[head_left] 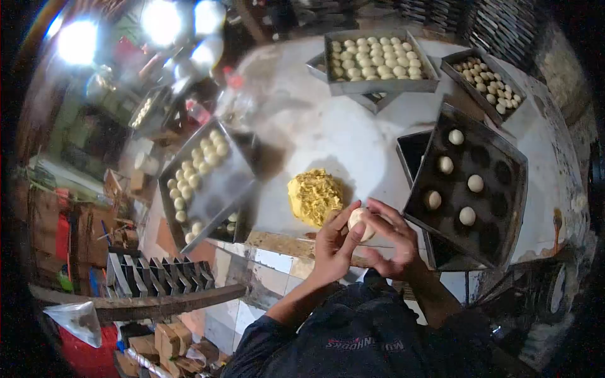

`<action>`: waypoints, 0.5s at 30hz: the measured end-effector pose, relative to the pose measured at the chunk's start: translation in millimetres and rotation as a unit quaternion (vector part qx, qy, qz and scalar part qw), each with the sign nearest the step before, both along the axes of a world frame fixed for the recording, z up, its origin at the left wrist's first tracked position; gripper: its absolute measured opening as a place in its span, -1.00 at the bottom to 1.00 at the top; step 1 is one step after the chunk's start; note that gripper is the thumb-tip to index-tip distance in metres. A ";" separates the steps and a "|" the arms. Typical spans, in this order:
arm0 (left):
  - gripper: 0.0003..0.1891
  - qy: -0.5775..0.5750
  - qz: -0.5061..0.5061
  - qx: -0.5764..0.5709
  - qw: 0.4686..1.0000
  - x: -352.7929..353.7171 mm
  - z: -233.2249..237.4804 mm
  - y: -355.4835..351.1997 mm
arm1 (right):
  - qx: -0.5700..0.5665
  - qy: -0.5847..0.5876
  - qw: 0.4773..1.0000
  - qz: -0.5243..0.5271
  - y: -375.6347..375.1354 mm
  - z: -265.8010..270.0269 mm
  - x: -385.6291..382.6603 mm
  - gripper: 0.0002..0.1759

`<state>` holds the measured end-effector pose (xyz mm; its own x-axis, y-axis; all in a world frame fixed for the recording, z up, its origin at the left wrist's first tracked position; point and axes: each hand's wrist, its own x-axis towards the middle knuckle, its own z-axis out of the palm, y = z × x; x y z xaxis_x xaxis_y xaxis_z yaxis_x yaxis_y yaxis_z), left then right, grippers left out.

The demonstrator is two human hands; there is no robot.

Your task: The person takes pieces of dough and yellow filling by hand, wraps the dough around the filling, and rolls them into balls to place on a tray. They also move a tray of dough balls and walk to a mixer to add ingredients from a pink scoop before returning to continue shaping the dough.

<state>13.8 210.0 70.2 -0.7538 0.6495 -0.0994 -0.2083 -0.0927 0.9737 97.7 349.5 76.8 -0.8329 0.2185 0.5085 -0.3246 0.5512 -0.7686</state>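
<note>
Between my two hands, above the table's near edge, is a pale ball of dough (360, 223). My left hand (334, 244) is closed around its left side, thumb in front. The fingers of my right hand (396, 242) curl over the ball from the right, while its thumb stands apart below. Just left of the hands, a mound of rough yellow paste (315, 196) sits on the white table (277, 138). To the right, a dark metal tray (488, 217) holds several dough balls, spaced apart.
Farther back stands a metal tray packed with dough balls (378, 60), and beside it a smaller tray (485, 82) of balls. At left, another tray (217, 179) of dough balls rests at an angle on other trays. Metal dividers (157, 277) and cardboard boxes (170, 340) lie lower left.
</note>
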 end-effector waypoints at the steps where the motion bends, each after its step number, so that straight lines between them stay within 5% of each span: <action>1: -0.42 0.169 0.006 -0.036 0.985 5.2 -6.7 -3.6 | -0.006 0.038 0.998 -0.040 -1.9 2.5 5.4 -0.51; 2: -0.46 0.331 0.017 -0.067 0.941 13.3 -13.8 -8.1 | -0.003 0.041 0.998 -0.043 -6.9 0.1 10.2 -0.51; 3: -0.50 0.298 0.037 -0.015 0.954 31.0 -22.7 -10.1 | -0.052 0.057 0.996 -0.050 -14.6 -7.1 13.3 -0.57; 5: -0.43 0.432 0.097 0.044 0.895 41.7 -25.6 -10.2 | -0.101 0.071 0.991 -0.054 -37.7 -19.4 15.2 -0.61; 7: -0.30 0.202 0.067 0.171 0.962 55.7 -5.9 -24.2 | -0.233 0.094 0.956 -0.149 -77.2 -26.4 14.3 -0.73; 8: -0.19 0.308 0.003 0.043 0.950 40.9 -11.9 -46.6 | -0.097 0.130 0.980 -0.113 -86.4 -17.7 4.1 -0.81; 9: -0.31 0.247 0.023 0.069 0.966 42.5 -13.7 -62.0 | -0.086 0.103 0.981 -0.138 -103.3 -46.4 -7.3 -0.85; 11: -0.48 0.135 0.053 -0.075 0.987 40.4 -10.3 -109.8 | -0.215 0.080 0.972 -0.044 -137.6 -71.7 -41.8 -0.86; 13: -0.60 0.154 0.130 -0.071 0.977 38.0 -24.9 -155.9 | 0.030 0.037 0.999 -0.019 -160.7 -63.8 -54.1 -0.84; 14: -0.61 0.027 0.140 0.010 0.990 36.5 -26.5 -178.6 | 0.055 0.139 0.988 -0.025 -181.1 -65.9 -63.6 -0.74; 15: -0.62 -0.101 0.151 0.093 0.979 35.9 -29.4 -198.0 | 0.001 0.020 1.000 0.009 -195.2 -63.7 -62.4 -0.63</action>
<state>49.7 12.1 40.8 -0.8913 0.4219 -0.1663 -0.3300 -0.3518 0.8760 35.2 154.3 13.0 -0.8153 0.2025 0.5426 -0.3659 0.5460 -0.7536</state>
